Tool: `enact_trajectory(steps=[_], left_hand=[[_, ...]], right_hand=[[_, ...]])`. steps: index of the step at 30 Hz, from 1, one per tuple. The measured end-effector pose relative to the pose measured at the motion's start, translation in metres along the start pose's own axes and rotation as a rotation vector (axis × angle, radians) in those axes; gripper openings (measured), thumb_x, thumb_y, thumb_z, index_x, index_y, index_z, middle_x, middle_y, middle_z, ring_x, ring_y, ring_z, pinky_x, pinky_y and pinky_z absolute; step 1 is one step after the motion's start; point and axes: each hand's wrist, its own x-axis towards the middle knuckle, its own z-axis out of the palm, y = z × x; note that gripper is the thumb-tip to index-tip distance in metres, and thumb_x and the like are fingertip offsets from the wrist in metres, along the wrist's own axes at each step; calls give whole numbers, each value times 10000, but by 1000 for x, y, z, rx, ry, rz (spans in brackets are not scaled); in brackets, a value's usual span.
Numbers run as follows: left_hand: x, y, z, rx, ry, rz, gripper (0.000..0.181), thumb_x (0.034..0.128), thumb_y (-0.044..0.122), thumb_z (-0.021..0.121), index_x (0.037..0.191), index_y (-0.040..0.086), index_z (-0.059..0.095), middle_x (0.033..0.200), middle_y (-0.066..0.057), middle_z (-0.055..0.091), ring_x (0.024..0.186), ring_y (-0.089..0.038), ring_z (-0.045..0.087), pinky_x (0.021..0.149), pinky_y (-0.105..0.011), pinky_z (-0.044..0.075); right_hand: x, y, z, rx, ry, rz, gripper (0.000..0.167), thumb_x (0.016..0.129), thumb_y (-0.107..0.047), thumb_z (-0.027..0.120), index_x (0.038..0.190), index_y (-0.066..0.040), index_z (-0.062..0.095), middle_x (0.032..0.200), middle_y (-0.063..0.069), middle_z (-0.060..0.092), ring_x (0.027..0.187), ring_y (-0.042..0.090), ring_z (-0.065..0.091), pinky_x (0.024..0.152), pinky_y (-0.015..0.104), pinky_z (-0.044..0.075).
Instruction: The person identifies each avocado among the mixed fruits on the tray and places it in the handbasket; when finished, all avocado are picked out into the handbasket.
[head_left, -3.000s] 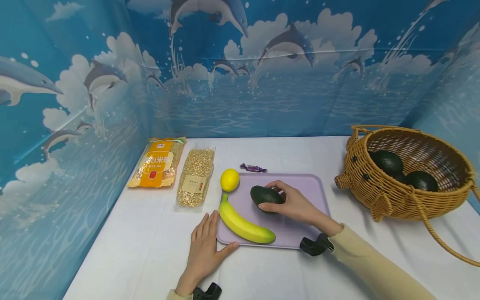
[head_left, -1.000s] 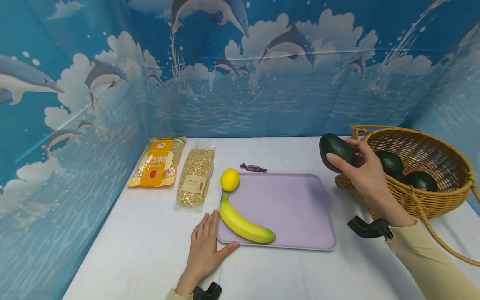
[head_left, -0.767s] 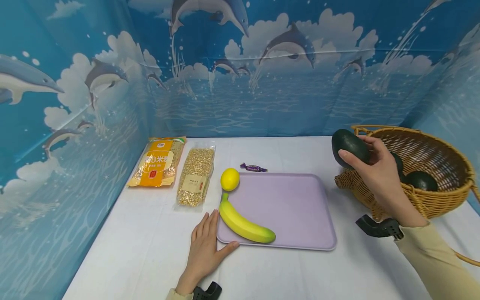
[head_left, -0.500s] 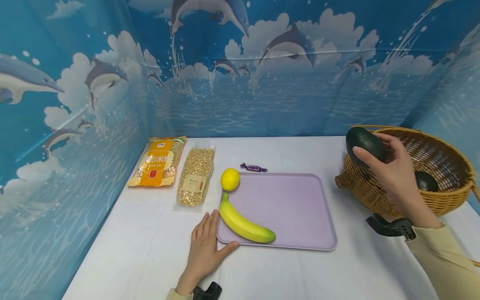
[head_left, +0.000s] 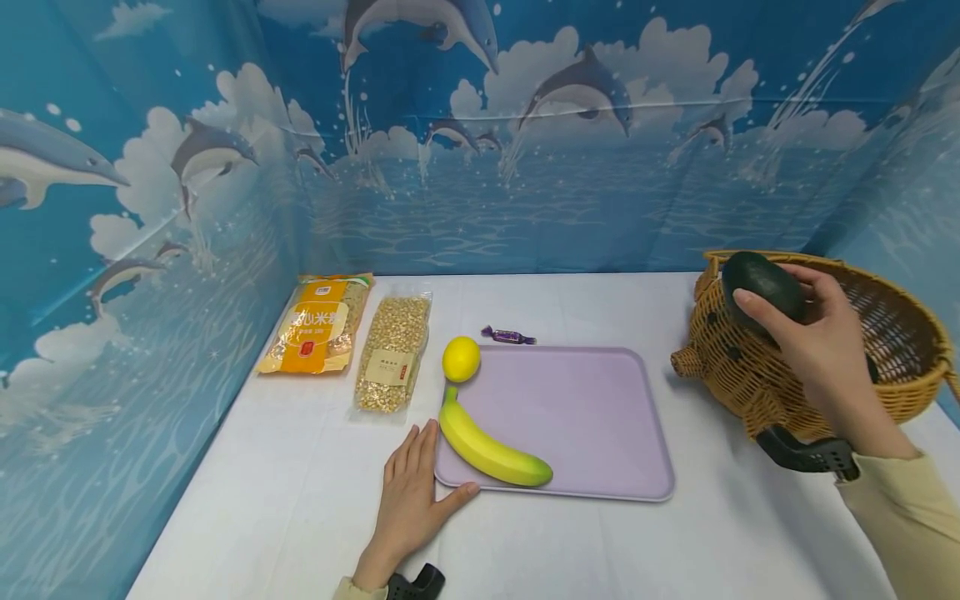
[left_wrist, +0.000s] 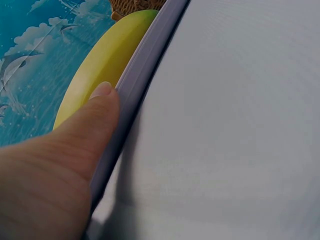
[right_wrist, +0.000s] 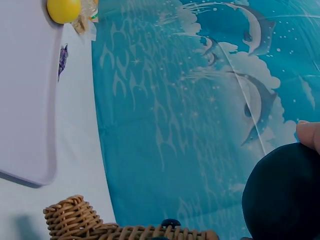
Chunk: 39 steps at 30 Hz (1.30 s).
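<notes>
My right hand [head_left: 828, 337] grips a dark green avocado [head_left: 763, 290] over the near left rim of a pig-shaped wicker basket [head_left: 727, 379]. In the right wrist view the avocado [right_wrist: 282, 192] shows large at the lower right, above the basket's woven snout [right_wrist: 72, 215]. Another dark avocado [head_left: 872, 368] peeks out inside the basket, mostly hidden by my hand. My left hand [head_left: 408, 492] lies with straight fingers at the lower left corner of a lilac tray [head_left: 592, 417]; its thumb touches the rim. A banana [head_left: 487, 450] and a lemon [head_left: 461, 359] sit at the tray's left side.
A purple wrapped candy [head_left: 508, 336] lies behind the tray. Farther left are an orange-labelled bag [head_left: 315, 325] and a clear pack of grain [head_left: 392, 354]. A dolphin-print curtain [head_left: 480, 208] encloses the white table at the back and sides.
My right hand has lifted the avocado off the tray and carried it right, to above the basket's rim. My left hand has stayed in place at the tray's corner.
</notes>
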Motion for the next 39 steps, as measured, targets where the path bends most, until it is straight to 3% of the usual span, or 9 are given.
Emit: enact_trajectory(steps=[7, 14, 19, 24, 28, 31, 35, 37, 39], left_hand=[[0, 1, 0, 2, -6, 0, 1024, 815, 713, 508, 1495, 4, 217, 1528, -160, 242, 1405, -318, 132, 1094, -507, 108], [0, 1, 0, 9, -6, -1, 1024, 817, 712, 506, 1494, 1, 216, 1526, -163, 244, 1405, -318, 132, 1094, -506, 110], [0, 1, 0, 5, 1, 3, 1021, 817, 702, 521, 1489, -8, 224, 1523, -169, 250, 1402, -328, 139, 1093, -509, 116], [0, 1, -1, 8, 3, 4, 1020, 818, 700, 521, 1489, -9, 225, 1523, -168, 251, 1401, -331, 142, 1093, -509, 117], [-1, 1, -1, 11, 8, 8, 1017, 819, 693, 528, 1489, -9, 224, 1522, -166, 253, 1400, -332, 146, 1093, -506, 117], [-1, 1, -1, 6, 15, 12, 1014, 819, 685, 539, 1489, -8, 226, 1522, -163, 256, 1399, -331, 150, 1092, -503, 118], [0, 0, -1, 5, 19, 15, 1012, 820, 686, 537, 1488, -8, 228, 1522, -160, 257, 1399, -331, 151, 1091, -505, 118], [0, 0, 0, 5, 18, 16, 1012, 820, 687, 535, 1488, -10, 229, 1521, -161, 258, 1398, -333, 152, 1090, -508, 118], [0, 0, 0, 5, 18, 16, 1012, 821, 685, 537, 1487, -12, 230, 1520, -163, 260, 1397, -334, 153, 1090, -509, 118]], right_hand=[[-1, 2, -9, -46, 17, 33, 671, 868, -360, 678, 1446, -258, 354, 1114, -132, 355, 911, 24, 412, 597, 92, 399], [2, 9, -10, -149, 37, 93, 748, 859, -457, 648, 1486, -267, 285, 1301, 123, 318, 1014, 172, 376, 693, 251, 363], [1, 11, -15, -180, 42, 105, 773, 868, -462, 631, 1501, -227, 255, 1317, 169, 294, 918, 75, 387, 602, 167, 372], [2, 14, -22, -175, 43, 95, 787, 873, -447, 630, 1504, -181, 242, 1203, 47, 341, 764, 6, 405, 481, 135, 398], [5, 19, -26, -182, 50, 118, 793, 873, -457, 624, 1508, -186, 235, 1182, -6, 341, 805, 21, 398, 499, 148, 398], [10, 27, -30, -201, 49, 139, 790, 877, -464, 612, 1514, -219, 217, 1314, 140, 329, 983, 196, 443, 626, 244, 428], [21, 49, -35, -218, 59, 146, 809, 869, -498, 604, 1520, -284, 175, 1457, 244, 214, 1208, 455, 301, 824, 541, 384], [25, 60, -38, -201, 63, 145, 820, 863, -513, 602, 1519, -310, 153, 1480, 244, 185, 1249, 471, 268, 890, 639, 311], [28, 65, -39, -194, 66, 152, 821, 864, -521, 591, 1518, -320, 138, 1489, 238, 164, 1279, 462, 252, 918, 635, 304]])
